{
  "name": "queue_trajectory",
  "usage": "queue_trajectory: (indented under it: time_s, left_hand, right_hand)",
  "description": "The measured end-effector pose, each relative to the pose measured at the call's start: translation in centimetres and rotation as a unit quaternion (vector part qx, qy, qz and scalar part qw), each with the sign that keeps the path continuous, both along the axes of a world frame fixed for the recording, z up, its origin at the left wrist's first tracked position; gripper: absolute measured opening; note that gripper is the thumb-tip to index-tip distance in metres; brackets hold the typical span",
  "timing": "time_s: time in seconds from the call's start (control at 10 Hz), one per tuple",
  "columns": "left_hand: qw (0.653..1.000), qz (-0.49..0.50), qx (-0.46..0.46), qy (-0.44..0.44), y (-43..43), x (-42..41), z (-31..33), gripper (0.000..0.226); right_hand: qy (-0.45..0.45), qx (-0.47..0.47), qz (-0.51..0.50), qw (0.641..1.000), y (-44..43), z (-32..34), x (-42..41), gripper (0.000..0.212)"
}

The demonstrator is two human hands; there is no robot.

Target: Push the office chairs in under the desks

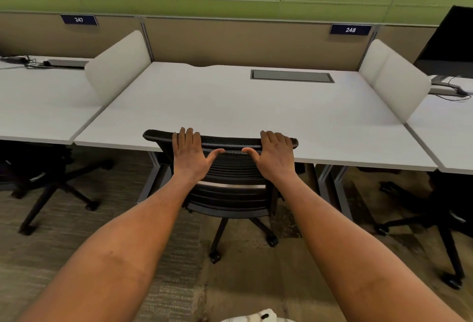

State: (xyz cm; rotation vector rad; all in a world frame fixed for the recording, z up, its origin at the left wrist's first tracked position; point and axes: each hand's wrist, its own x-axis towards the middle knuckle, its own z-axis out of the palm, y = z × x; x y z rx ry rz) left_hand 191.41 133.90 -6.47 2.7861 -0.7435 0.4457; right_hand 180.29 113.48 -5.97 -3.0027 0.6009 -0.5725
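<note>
The black mesh-back office chair (230,181) sits at centre frame, its seat under the front edge of the white desk (230,106), backrest top rail running left to right along that edge. The left hand (190,154) and right hand (273,155) lie flat on the rail, fingers spread and draped over the top, thumbs pointing inward, not clenched. Castors (214,256) rest on bare carpet (76,232). Neighbouring chairs stand at lower left (51,181) and lower right (435,214), well apart. Curved pale dividers (120,63) flank the desktop.
</note>
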Motion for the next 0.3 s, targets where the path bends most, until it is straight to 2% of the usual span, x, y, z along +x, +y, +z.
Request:
queue_trajectory:
  time_s: [0.1,0.3]
  left_hand:
    - [1.000,0.004,-0.001,0.020,-0.1,-2.4,-0.7,0.096]
    - [1.000,-0.017,-0.018,0.011,-0.6,-8.8,-2.1,0.092]
  right_hand:
    - [0.026,0.022,0.002,0.999,0.8,-0.5,-1.6,0.080]
    - [0.050,0.007,0.045,0.998,2.4,-2.7,-6.0,0.078]
